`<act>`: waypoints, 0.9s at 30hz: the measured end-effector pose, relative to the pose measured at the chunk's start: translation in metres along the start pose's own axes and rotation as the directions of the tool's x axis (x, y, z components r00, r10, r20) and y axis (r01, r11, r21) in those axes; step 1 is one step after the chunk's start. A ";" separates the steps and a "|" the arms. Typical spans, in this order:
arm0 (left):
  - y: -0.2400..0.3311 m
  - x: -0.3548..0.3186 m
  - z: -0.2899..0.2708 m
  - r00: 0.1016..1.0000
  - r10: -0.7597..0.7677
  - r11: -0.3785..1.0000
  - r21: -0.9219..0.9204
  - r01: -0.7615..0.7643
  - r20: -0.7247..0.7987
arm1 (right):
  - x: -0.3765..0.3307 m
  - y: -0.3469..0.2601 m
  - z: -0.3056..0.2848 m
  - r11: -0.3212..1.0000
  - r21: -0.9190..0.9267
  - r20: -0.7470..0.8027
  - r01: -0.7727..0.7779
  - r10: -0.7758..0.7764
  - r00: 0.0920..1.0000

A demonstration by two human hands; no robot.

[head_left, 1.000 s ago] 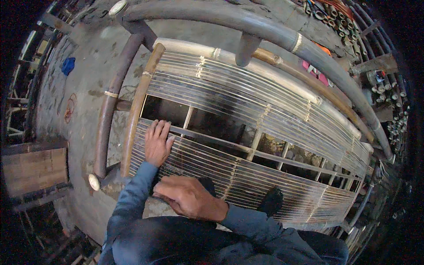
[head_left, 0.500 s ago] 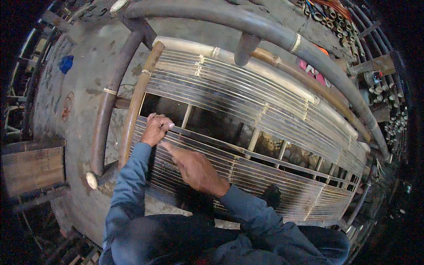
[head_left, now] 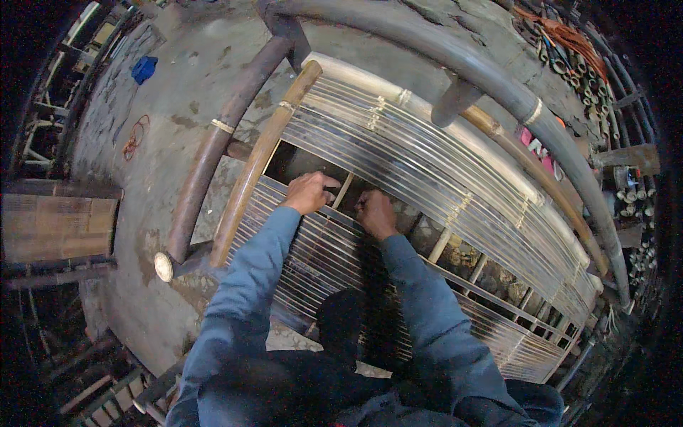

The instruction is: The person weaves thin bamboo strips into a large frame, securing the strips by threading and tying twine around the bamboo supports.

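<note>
Left hand [head_left: 311,193]: fingers bent, at the gap's near edge; whether gripping, cannot tell. Right hand [head_left: 377,215]: fingers bunched, contents unclear. Pale crosspiece [head_left: 343,190]: between the hands, spanning the gap. Slatted bamboo seat [head_left: 420,167]: under both hands, long axis running rightward. Bamboo end rail [head_left: 266,158]: left, nearer the left hand.

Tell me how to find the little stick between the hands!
Find the big slatted bamboo frame with a long open gap. Near the gap's left end, look for a thin pale crosspiece. Unlike the crosspieces farther right, it sits between the left hand and right hand.
</note>
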State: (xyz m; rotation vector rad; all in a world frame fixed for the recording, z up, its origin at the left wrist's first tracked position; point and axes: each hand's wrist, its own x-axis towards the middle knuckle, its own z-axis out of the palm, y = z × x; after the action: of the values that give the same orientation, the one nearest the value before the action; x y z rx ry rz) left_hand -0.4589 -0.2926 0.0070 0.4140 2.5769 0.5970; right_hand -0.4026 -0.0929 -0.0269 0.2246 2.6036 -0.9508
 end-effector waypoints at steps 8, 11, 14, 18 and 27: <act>-0.002 0.010 0.014 0.999 0.014 0.998 0.068 -0.017 0.038 | 0.004 -0.010 0.025 0.970 0.143 -0.211 0.194 -0.162 0.964; -0.020 0.004 0.011 0.986 0.032 0.965 -0.254 -0.073 -0.165 | 0.005 0.004 0.010 0.961 0.271 -0.039 0.058 -0.049 0.998; -0.021 -0.026 -0.013 0.972 0.056 0.928 -0.348 -0.135 -0.228 | -0.009 0.001 -0.029 0.542 0.742 0.445 -0.394 0.042 0.895; 0.014 -0.039 -0.010 0.870 -0.035 0.991 -0.126 -0.032 -0.493 | -0.010 0.022 -0.023 -0.177 0.839 0.500 -0.514 -0.119 0.858; 0.000 -0.039 -0.037 0.947 -0.305 -0.045 -0.991 -0.125 -0.106 | -0.018 0.015 -0.001 -0.523 0.698 0.443 -0.489 -0.222 0.869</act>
State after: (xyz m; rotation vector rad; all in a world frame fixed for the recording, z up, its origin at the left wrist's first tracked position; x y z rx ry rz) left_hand -0.4443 -0.3206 0.0511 -0.4593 1.5046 2.3938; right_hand -0.3821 -0.0810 -0.0281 0.7041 0.1887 -2.5285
